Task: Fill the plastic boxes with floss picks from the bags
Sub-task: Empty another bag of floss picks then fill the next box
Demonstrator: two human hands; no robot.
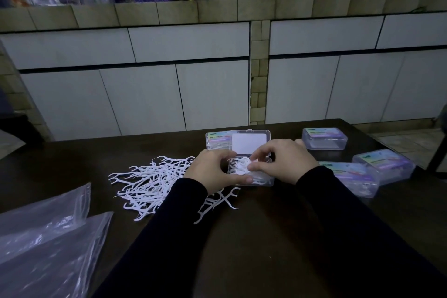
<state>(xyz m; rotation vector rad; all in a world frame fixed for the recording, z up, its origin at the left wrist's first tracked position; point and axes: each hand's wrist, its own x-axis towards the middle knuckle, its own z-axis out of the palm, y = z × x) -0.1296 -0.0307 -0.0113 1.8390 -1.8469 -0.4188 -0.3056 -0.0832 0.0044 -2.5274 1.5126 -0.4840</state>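
Both hands — left hand (212, 167), right hand (283, 159) — pinch floss picks (242, 167) inside open box (263, 180).

both hands' fingers (256, 166) press floss picks (242, 166) into the open plastic box (267, 180) on the table (242, 237).

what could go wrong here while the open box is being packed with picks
The left hand and right hand press floss picks into the open box; overfilling might stop the lid closing. The loose pile lies under the left sleeve, which could sweep picks off the table.
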